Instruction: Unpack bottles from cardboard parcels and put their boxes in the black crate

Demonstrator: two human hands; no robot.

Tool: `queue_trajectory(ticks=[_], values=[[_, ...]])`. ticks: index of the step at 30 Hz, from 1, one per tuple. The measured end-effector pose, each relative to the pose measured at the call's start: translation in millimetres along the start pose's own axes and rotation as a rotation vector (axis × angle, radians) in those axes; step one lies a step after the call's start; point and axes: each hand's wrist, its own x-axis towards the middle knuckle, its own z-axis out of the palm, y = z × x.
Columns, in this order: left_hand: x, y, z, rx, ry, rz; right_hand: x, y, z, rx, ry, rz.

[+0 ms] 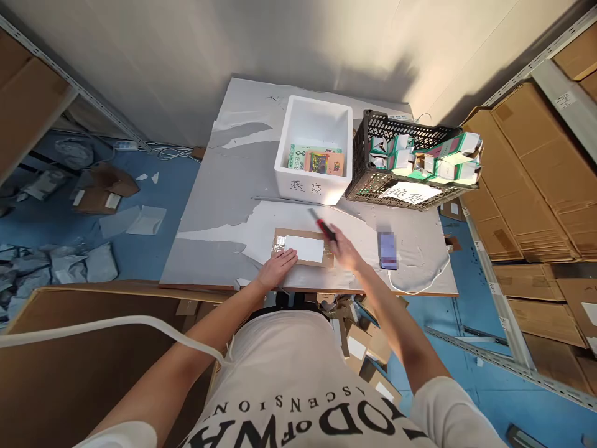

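One knife (326, 230); one carton (304, 247); one phone (387, 251)

Two hands (278, 266) (346, 250), one knife (325, 229), one brown tabletop carton (305, 247), one tub (308, 188), one crate (361, 188)

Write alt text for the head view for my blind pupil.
A person's left hand rests on a cardboard box while the right hand holds a red-and-black tool near it. Beyond are a white bin and a black crate of cartons; a phone lies at right.
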Motion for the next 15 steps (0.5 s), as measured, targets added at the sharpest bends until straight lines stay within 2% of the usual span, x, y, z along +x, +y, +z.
queue_trajectory(ticks=[2,5,10,15], values=[[-0.7,-3.0,3.0,0.016,0.002,0.01,18.1,-33.2,6.9,-0.128,-0.217,-0.217],[-0.8,-5.1,4.6,0.037,0.005,0.018,36.7,-59.4,16.2,-0.354,-0.422,-0.331],[-0.7,-7.3,6.6,0.054,0.019,0.028,44.4,-58.1,14.7,-0.567,-0.482,-0.385],[-1.9,-13.0,12.7,-0.015,0.021,0.014,46.8,-59.8,10.8,-0.602,-0.504,-0.38]])
